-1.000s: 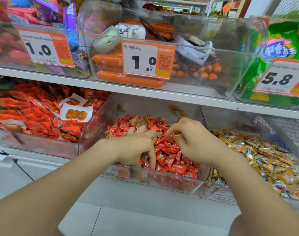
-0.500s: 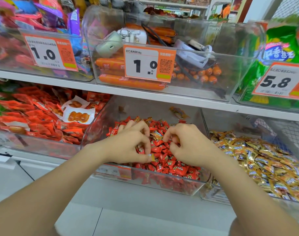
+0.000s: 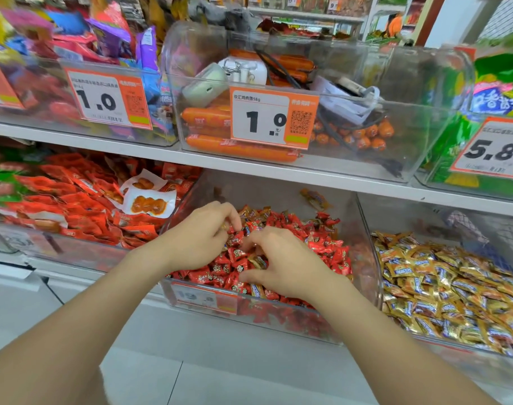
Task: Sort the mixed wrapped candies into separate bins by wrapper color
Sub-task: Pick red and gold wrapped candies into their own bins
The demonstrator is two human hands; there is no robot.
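Note:
A clear bin [image 3: 366, 238] on the lower shelf holds a pile of red candies [image 3: 322, 244] with a few gold candies [image 3: 252, 213] mixed in at the back. Both hands are in this pile. My left hand [image 3: 202, 238] has its fingertips pinched together on a small gold-wrapped candy at the rear left. My right hand [image 3: 284, 264] is curled like a claw over the pile, with a gold candy [image 3: 258, 261] between its thumb and fingers; whether it grips it is unclear. The bin to the right is full of gold candies [image 3: 439, 276].
One stray gold candy [image 3: 315, 198] lies against the red bin's back wall. A bin of red snack packets [image 3: 74, 200] stands to the left. The shelf edge [image 3: 249, 168] hangs just above the hands, carrying a sausage bin with a price tag [image 3: 272, 118]. Green bags [image 3: 498, 92] fill the upper right.
My left hand's fingers have reached farther back in the pile. My right hand has slid left and toward the bin's front. The view has tilted slightly.

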